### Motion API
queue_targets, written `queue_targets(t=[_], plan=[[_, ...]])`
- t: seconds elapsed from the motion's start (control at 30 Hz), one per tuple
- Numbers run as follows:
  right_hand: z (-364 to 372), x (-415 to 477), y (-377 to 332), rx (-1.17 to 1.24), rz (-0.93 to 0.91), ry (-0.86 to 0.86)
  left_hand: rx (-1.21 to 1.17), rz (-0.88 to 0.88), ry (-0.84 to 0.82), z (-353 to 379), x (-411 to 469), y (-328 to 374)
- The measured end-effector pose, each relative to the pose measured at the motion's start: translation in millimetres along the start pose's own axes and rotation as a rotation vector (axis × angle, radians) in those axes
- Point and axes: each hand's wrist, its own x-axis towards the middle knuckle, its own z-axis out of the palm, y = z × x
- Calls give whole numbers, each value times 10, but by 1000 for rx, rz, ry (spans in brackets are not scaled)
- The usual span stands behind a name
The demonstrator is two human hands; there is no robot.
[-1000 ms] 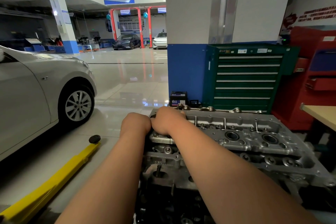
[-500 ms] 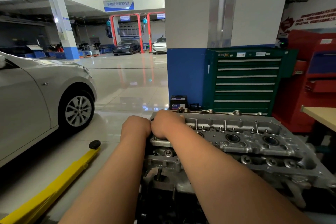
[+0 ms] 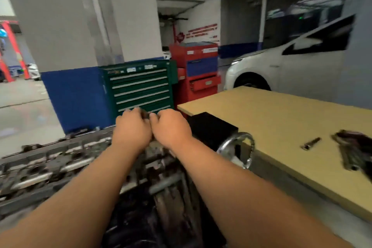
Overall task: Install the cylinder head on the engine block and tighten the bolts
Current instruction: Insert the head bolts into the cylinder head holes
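View swung right; left hand (image 3: pixel 131 130) and right hand (image 3: pixel 171 128) still paired at end of grey aluminium cylinder head (image 3: pixel 50 165); fingers curled, grip unclear. Seating likely unfinished.

Heavy motion blur, dim indoor light

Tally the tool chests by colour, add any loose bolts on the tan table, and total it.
Green tool chest: 1
Red tool chest: 1
Bolt lying on the table: 1
Total: 3
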Motion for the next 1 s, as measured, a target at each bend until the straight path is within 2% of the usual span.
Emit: queue_targets(t=[0.07, 0.13, 0.27, 0.43, 0.53, 0.63, 0.7, 0.77, 0.9, 1.0], plan=[[-488, -235, 755, -17, 120, 146, -19, 190, -86, 479, -270, 747], [-966, -583, 1511, -138, 245, 241, -23, 329, -206, 904, -665, 1427], [-1935, -1393, 2839, -480, 555, 290, 39, 626, -411, 1560, -1489, 2536], [-2807, -2012, 3911, -611, 861, 336, 91, 678, -585, 2034, -2085, 3341], [-3012, -2083, 4335, -454, 1041, 406, 109, 681, -637, 2290, -2175, 3509], [-3065, -1978, 4655, -234, 1227, 322, 116, 629, -663, 2545, -2158, 3545], [-3081, -1814, 4762, -182, 1240, 244, 143, 568, -712, 2719, -2135, 3511], [-3067, -1602, 4821, -214, 1206, 150, 213, 528, -754, 2883, -2116, 3460], [-2995, -1292, 4814, -458, 1200, -103, 302, 526, -771, 3073, -2066, 3435], [-3052, -1154, 4763, -450, 1181, -232, 300, 534, -768, 3087, -2068, 3424]])
